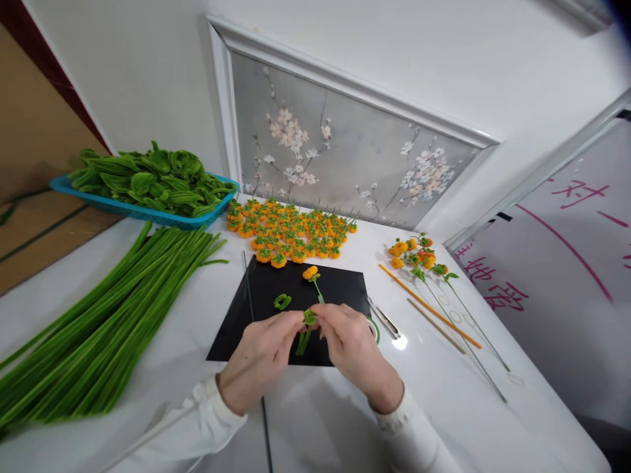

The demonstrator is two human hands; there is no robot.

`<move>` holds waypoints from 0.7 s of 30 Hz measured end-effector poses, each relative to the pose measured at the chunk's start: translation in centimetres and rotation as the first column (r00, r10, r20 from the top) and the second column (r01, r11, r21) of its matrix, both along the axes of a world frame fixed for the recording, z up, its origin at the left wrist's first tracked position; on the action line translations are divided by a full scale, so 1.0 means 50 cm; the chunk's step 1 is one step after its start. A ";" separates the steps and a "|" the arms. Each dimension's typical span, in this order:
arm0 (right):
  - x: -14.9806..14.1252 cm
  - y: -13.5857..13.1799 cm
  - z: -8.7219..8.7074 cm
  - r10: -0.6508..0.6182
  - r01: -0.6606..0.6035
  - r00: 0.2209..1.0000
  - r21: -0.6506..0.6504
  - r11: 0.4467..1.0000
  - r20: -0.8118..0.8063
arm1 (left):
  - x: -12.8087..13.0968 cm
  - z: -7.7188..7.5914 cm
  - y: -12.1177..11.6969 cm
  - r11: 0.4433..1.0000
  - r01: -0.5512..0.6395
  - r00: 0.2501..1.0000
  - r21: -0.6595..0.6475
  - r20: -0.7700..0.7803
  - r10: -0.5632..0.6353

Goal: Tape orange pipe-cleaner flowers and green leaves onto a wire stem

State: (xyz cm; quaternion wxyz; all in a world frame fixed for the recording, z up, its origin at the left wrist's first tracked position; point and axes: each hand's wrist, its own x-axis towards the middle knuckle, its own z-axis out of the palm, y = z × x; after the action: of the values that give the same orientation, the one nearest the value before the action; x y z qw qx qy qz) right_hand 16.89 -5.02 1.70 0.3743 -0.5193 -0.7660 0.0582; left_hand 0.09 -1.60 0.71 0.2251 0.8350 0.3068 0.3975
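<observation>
Over a black mat [231, 338], my left hand [263, 348] and my right hand [355, 348] meet with fingertips pinched on one small green pipe-cleaner piece [309, 318], bent into loops with ends hanging below. Just beyond the fingers lies an orange pipe-cleaner flower [310, 272] on a green-wrapped stem. A looped green pipe-cleaner leaf [282, 301] rests on the mat left of it. Partly hidden behind my right hand is a roll of green tape [374, 330]. Tweezers [384, 318] lie at the mat's right edge.
Long green pipe cleaners [113, 322] spread across the left of the table. A blue basket [187, 220] heaped with green leaves stands behind them. Many orange flower heads [290, 230] fill the back. Finished stemmed flowers [419, 253], an orange stick [428, 305] and a tan stick [436, 326] lie at right.
</observation>
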 end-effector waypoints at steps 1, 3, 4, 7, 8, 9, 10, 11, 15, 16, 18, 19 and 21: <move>-0.001 -0.001 -0.001 -0.019 0.016 0.997 0.042 0.999 0.073 | 0.001 -0.001 -0.001 1.000 -0.021 1.000 -0.023 0.008 0.021; -0.004 -0.002 -0.002 -0.066 0.050 0.979 0.093 0.994 0.190 | 0.002 -0.001 -0.004 0.997 -0.048 0.999 -0.063 0.013 0.049; -0.005 -0.002 -0.001 -0.084 0.062 0.970 0.103 0.993 0.227 | 0.003 -0.001 -0.006 0.996 -0.056 0.998 -0.072 0.016 0.057; -0.007 -0.004 0.004 -0.098 0.073 0.956 0.097 0.993 0.277 | 0.002 -0.001 -0.008 0.996 -0.064 0.997 -0.056 0.028 0.065; -0.007 -0.005 0.005 -0.095 0.071 0.955 0.095 0.993 0.281 | 0.002 -0.001 -0.008 0.997 -0.069 0.997 -0.040 0.039 0.071; -0.006 -0.006 0.006 -0.091 0.067 0.956 0.093 0.993 0.280 | 0.001 -0.001 -0.008 0.997 -0.077 0.996 -0.024 0.052 0.078; -0.006 -0.006 0.006 -0.084 0.062 0.957 0.088 0.994 0.276 | 0.001 -0.002 -0.008 0.996 -0.087 0.994 -0.012 0.065 0.087; -0.006 -0.007 0.006 -0.073 0.054 0.960 0.077 0.996 0.269 | 0.001 -0.002 -0.007 0.995 -0.099 0.992 -0.007 0.077 0.100; -0.008 -0.009 0.007 -0.025 0.021 0.974 0.022 1.000 0.223 | 0.003 -0.006 -0.005 0.992 -0.124 0.987 -0.038 0.102 0.127; -0.010 -0.009 0.008 -0.021 0.018 0.976 0.017 1.000 0.215 | 0.003 -0.008 -0.004 0.992 -0.119 0.986 -0.049 0.110 0.123; -0.014 -0.010 0.009 -0.022 0.018 0.976 0.021 1.000 0.216 | 0.004 -0.011 -0.002 0.993 -0.104 0.985 -0.057 0.130 0.110; -0.016 -0.010 0.009 -0.028 0.022 0.974 0.029 0.999 0.225 | 0.004 -0.013 -0.001 0.993 -0.102 0.984 -0.055 0.138 0.109; -0.021 -0.010 0.008 -0.052 0.038 0.967 0.060 0.997 0.249 | 0.004 -0.016 0.002 0.993 -0.111 0.983 -0.048 0.138 0.117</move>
State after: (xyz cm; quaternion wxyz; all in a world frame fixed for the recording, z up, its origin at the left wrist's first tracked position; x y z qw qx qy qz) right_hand 15.85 -5.51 2.10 0.2902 -0.5294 -0.7963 -0.0372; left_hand 0.28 -1.53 -0.08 0.2396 0.7812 0.3455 0.4614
